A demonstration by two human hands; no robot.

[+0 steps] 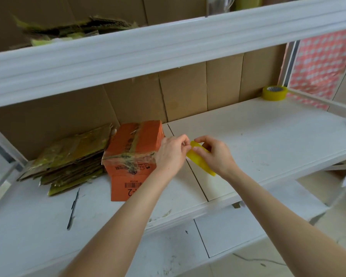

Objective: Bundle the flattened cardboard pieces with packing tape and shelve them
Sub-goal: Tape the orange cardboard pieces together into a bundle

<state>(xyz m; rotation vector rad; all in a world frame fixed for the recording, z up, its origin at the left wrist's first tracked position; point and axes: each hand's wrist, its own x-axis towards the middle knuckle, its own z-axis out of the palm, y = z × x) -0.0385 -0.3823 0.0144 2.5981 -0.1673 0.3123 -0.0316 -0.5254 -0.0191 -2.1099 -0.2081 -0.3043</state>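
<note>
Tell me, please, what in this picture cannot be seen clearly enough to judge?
Head view only.
Hidden: the loose end of the yellow tape, behind the fingers of the left hand and right hand.
Blurred: the cardboard on the upper shelf; taped or not, unclear.
Too small: the thin dark tool; the print on the orange box.

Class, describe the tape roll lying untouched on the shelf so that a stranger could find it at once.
Start at the white middle shelf and follow it to its far right corner, against the cardboard backing. The tape roll lies flat there, yellow. Unlike the held tape nearer the camera, no hand touches it.
</note>
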